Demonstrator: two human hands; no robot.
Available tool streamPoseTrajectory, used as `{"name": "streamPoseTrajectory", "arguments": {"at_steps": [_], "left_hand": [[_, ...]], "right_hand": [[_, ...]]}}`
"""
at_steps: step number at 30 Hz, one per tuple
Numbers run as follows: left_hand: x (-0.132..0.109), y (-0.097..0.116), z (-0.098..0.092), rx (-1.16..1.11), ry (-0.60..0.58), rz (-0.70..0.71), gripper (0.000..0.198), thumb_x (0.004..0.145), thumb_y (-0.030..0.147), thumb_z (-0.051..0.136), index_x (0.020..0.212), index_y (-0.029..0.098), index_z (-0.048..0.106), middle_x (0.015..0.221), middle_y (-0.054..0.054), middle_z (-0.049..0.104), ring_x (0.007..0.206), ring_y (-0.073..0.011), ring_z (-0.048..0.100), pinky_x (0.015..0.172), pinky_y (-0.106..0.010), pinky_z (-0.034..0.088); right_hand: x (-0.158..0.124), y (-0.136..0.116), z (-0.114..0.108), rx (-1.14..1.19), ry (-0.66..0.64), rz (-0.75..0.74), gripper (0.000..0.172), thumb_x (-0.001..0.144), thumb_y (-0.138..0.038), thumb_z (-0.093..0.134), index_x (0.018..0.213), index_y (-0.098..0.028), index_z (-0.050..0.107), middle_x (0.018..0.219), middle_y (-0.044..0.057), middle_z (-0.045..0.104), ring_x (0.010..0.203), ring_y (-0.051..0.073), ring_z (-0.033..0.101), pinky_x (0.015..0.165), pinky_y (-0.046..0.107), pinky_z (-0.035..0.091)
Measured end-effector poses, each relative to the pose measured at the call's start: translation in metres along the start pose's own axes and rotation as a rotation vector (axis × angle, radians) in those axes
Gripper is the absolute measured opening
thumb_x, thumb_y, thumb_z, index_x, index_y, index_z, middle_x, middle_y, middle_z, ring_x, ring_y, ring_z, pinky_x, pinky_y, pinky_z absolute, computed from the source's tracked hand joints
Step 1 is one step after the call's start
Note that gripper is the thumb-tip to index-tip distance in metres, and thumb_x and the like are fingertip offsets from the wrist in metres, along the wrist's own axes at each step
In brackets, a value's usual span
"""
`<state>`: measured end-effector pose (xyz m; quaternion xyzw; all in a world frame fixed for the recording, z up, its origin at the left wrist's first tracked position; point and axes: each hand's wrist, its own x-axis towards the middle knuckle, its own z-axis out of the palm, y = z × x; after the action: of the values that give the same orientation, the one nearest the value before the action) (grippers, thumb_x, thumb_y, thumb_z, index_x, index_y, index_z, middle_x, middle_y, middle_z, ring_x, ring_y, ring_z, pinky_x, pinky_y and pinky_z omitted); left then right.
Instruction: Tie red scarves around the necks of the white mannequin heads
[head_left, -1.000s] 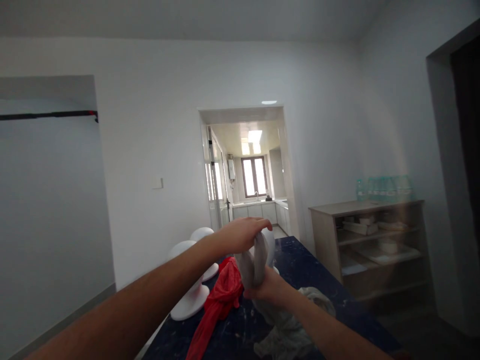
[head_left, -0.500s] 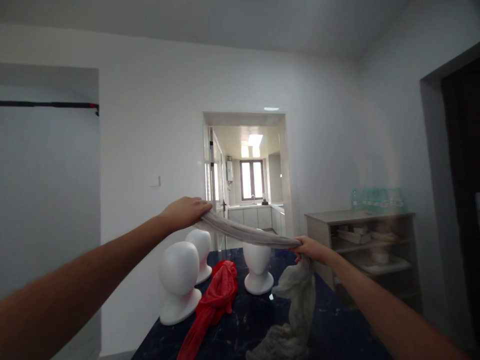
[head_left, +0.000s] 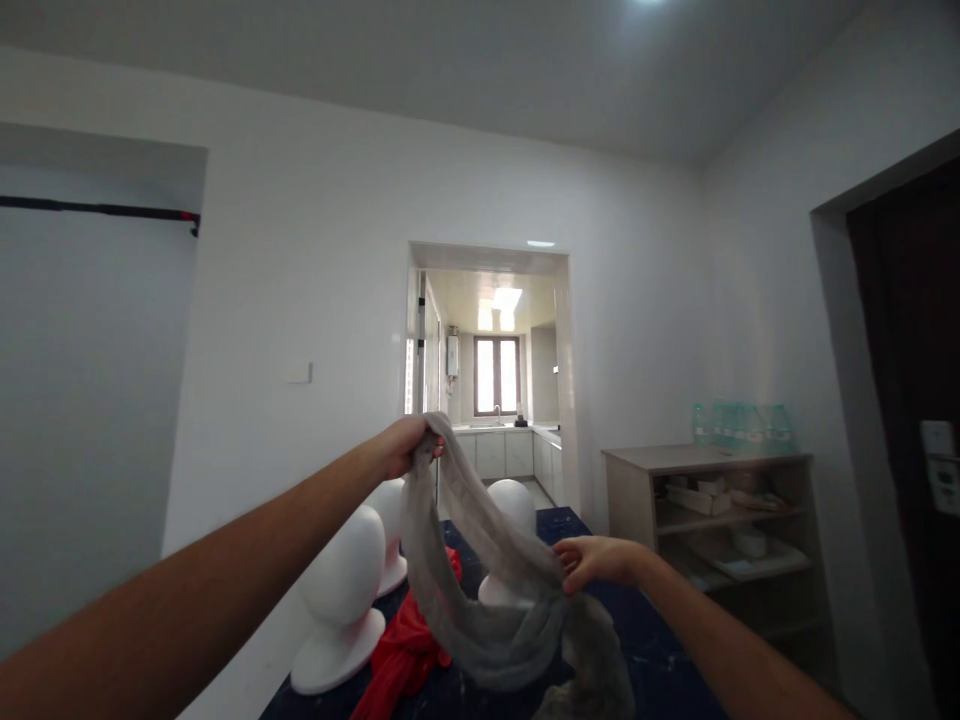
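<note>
A long grey scarf (head_left: 487, 640) hangs in a loop above the table. My left hand (head_left: 409, 445) is closed on the top of the loop, at about the height of the doorway's lower part. Lower and to the right, my right hand (head_left: 596, 562) pinches the scarf where its strands meet, and the rest drops in folds to the tabletop. Behind the scarf stands a white foam head (head_left: 514, 500), partly covered by it. Two more foam heads, a near one (head_left: 345, 565) and a far one (head_left: 391, 510), stand on the left. Beside them lies a crumpled red scarf (head_left: 405, 645).
The dark blue table (head_left: 652, 650) extends below my hands. At the right wall stands a shelf unit (head_left: 626, 490) with several bottles (head_left: 750, 425) on top and boxes inside. Beyond the table a doorway (head_left: 566, 370) opens into a kitchen.
The grey scarf was stretched nearly straight between my hands; now it sags into a loop. My right hand has come lower, and my left hand holds the scarf a little lower too. The view has tilted slightly.
</note>
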<state>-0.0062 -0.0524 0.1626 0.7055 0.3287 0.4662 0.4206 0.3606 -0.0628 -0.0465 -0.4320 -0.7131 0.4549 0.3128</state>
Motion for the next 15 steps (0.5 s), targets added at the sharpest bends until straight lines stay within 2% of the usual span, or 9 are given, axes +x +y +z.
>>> {"name": "streamPoseTrajectory", "arguments": {"at_steps": [2,3,5,7,9,10,12,14,15], "left_hand": [[0.006,0.002,0.022,-0.058,-0.029,-0.033,0.004,0.075,0.022,0.068,0.075,0.019,0.065,0.06,0.0,0.065,0.043,-0.0099,0.049,0.041,-0.021,0.038],[0.007,0.004,0.032,-0.077,-0.052,-0.05,0.007,0.075,0.021,0.07,0.08,0.018,0.068,0.063,-0.001,0.068,0.044,-0.0085,0.047,0.041,-0.02,0.037],[0.008,0.01,0.048,-0.129,-0.152,-0.065,0.017,0.075,0.02,0.072,0.091,0.017,0.071,0.064,0.001,0.067,0.041,-0.0053,0.039,0.04,-0.018,0.03],[0.008,0.016,0.054,-0.16,-0.27,-0.048,0.02,0.076,0.02,0.074,0.096,0.017,0.071,0.057,0.005,0.061,0.039,-0.0035,0.032,0.039,-0.018,0.022],[0.006,0.019,0.049,-0.134,-0.336,-0.018,0.017,0.077,0.02,0.073,0.093,0.017,0.071,0.053,0.007,0.056,0.038,-0.0031,0.028,0.039,-0.019,0.019],[0.004,0.019,0.043,-0.101,-0.344,-0.009,0.014,0.077,0.021,0.072,0.091,0.018,0.07,0.052,0.007,0.055,0.037,-0.0031,0.026,0.039,-0.02,0.018],[0.001,0.017,0.024,-0.015,-0.328,-0.001,0.011,0.079,0.021,0.07,0.089,0.018,0.07,0.052,0.007,0.055,0.036,-0.0031,0.024,0.039,-0.021,0.016],[-0.003,0.01,0.005,0.066,-0.29,-0.003,0.013,0.078,0.021,0.071,0.09,0.017,0.071,0.059,0.005,0.061,0.037,-0.0029,0.028,0.039,-0.021,0.018],[-0.004,0.005,-0.003,0.087,-0.278,-0.012,0.016,0.077,0.021,0.072,0.093,0.017,0.071,0.065,0.003,0.065,0.04,-0.0034,0.035,0.04,-0.02,0.023]], "right_hand": [[0.008,-0.016,0.032,0.201,0.003,-0.12,0.095,0.053,-0.034,0.101,0.141,-0.028,0.064,0.142,0.011,0.068,0.133,0.029,0.063,0.111,0.045,0.049],[0.014,-0.028,0.048,0.289,0.039,-0.217,0.1,0.057,-0.037,0.101,0.148,-0.03,0.057,0.15,0.012,0.063,0.14,0.029,0.058,0.116,0.046,0.045],[0.027,-0.054,0.077,0.375,0.115,-0.389,0.099,0.062,-0.039,0.1,0.149,-0.031,0.054,0.146,0.01,0.066,0.137,0.028,0.06,0.117,0.047,0.045],[0.041,-0.079,0.091,0.366,0.227,-0.438,0.08,0.063,-0.039,0.098,0.134,-0.025,0.065,0.125,0.007,0.076,0.117,0.026,0.069,0.106,0.043,0.053],[0.05,-0.099,0.085,0.335,0.323,-0.382,0.053,0.065,-0.04,0.095,0.109,-0.019,0.072,0.096,0.003,0.078,0.088,0.021,0.071,0.085,0.037,0.059],[0.052,-0.107,0.076,0.33,0.347,-0.343,0.044,0.067,-0.041,0.092,0.098,-0.018,0.071,0.082,0.0,0.075,0.074,0.018,0.068,0.074,0.034,0.058],[0.05,-0.122,0.047,0.339,0.344,-0.294,0.035,0.07,-0.042,0.086,0.087,-0.019,0.068,0.06,-0.006,0.061,0.052,0.012,0.053,0.054,0.029,0.051],[0.043,-0.137,0.013,0.361,0.327,-0.291,0.031,0.072,-0.042,0.081,0.085,-0.021,0.063,0.05,-0.012,0.045,0.042,0.008,0.036,0.044,0.025,0.04],[0.04,-0.145,-0.002,0.375,0.32,-0.299,0.029,0.073,-0.041,0.079,0.085,-0.022,0.061,0.049,-0.014,0.039,0.041,0.007,0.031,0.043,0.023,0.036]]}}
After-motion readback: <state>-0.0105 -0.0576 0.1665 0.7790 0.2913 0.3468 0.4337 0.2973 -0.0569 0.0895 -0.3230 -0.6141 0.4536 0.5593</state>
